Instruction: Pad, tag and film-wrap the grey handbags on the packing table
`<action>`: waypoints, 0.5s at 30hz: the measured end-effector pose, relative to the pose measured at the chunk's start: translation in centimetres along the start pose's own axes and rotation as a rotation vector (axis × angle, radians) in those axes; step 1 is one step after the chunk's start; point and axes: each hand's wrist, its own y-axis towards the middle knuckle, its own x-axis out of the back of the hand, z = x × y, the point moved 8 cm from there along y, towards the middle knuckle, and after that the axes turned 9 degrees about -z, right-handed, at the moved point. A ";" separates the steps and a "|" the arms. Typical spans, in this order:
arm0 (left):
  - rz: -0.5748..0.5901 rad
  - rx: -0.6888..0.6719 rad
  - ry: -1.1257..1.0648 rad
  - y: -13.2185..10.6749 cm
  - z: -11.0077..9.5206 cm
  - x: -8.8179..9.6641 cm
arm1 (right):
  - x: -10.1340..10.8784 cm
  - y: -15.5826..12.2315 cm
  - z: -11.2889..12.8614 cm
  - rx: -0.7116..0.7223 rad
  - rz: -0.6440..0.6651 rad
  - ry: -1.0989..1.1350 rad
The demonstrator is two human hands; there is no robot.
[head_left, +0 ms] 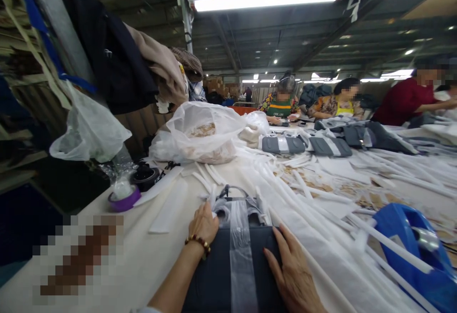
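Fingers of left hand curled, gripping top left corner of dark grey pouch. Right hand open, fingers flat along pouch's right edge. Pouch lies lower centre of frame on table, clear tape strip down its middle. White strips spread right of it. Blue dispenser lower right. Purple roll left. White plastic bag behind, centre.

left hand: bare forearm comes in from the near edge of the bench, angled up and right. wrist straight, fingers curled in tight, knuckles up. right hand: flat, palm down, fingers together and stretched forward-left, thumb on the inner side. hands side by side, apart.
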 end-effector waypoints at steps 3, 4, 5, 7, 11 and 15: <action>-0.018 -0.016 0.016 -0.7 0.1 0.2 | -0.6 1.5 -1.0 -0.108 0.125 0.077; -0.025 -0.017 0.018 -0.9 0.1 0.2 | -1.0 2.5 -1.2 -0.158 0.195 0.073; -0.033 -0.016 0.021 -1.0 0.1 0.3 | -1.6 3.6 -1.4 -0.204 0.276 0.050; -0.047 -0.013 0.027 -1.2 0.1 0.3 | -2.9 5.9 -1.1 -0.259 0.429 -0.022; -0.066 -0.008 0.045 -1.2 0.2 0.3 | -5.4 9.2 0.3 -0.239 0.546 -0.084; -0.073 -0.018 0.057 -1.1 0.2 0.1 | -6.9 9.0 -0.2 -0.282 0.548 -0.131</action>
